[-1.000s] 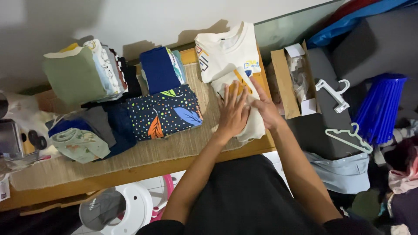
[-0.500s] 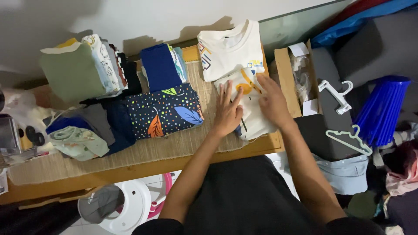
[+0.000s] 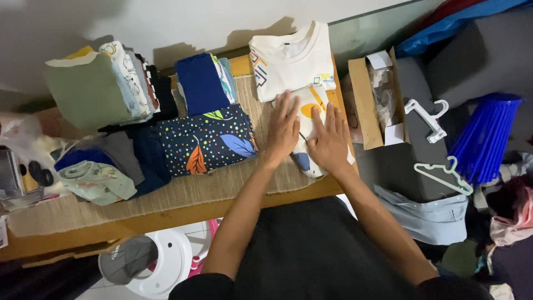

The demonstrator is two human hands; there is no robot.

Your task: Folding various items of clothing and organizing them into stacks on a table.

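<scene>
Both hands lie flat with fingers spread, no grip closed on anything: the left hand (image 3: 283, 130) and right hand (image 3: 328, 143) press side by side on a small folded garment (image 3: 308, 111) at the right end of the tabletop (image 3: 166, 219). That garment is cream with orange and blue shapes, and it rests partly over a folded white shirt (image 3: 291, 58).

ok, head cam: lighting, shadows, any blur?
Head view: fairly dim, soft light; the folded clothes stacks throw dark shadows up the white wall. Both hands, left hand and right hand, look sharp on the small white garment; no obvious glare, edges bend slightly.
</scene>
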